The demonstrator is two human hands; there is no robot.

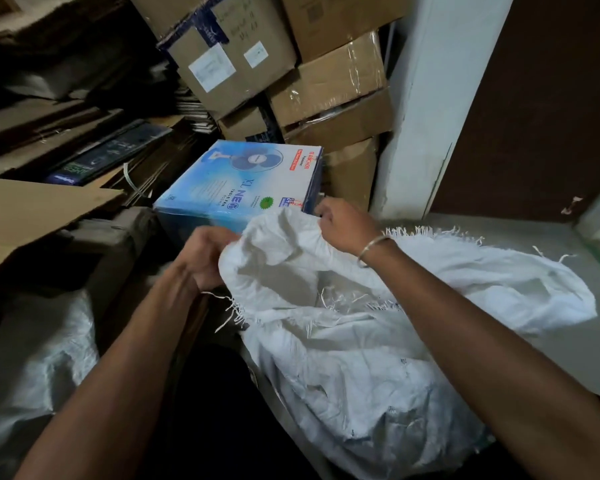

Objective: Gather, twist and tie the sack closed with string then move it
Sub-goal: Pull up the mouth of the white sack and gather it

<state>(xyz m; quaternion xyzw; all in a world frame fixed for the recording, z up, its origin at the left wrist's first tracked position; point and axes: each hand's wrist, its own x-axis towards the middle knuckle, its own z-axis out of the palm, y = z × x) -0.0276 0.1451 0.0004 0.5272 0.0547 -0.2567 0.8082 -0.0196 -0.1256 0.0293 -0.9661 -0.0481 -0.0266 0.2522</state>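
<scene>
Among stacked boxes [329,84], sack [354,362] stands mouth-up.

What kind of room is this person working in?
Probably a storeroom or shop's back room: taped cardboard boxes stacked high, a boxed table fan, and flattened cardboard piled at left.

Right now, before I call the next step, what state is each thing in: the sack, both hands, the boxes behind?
Sack: mouth open, rim partly bunched, not twisted or tied.
Left hand: grips the sack's left rim.
Right hand: pinches the rim's far edge.
Fan box: closed, broad face up, behind the sack.
Cardboard boxes: taped shut, stacked.
String: none that I can pick out.
</scene>
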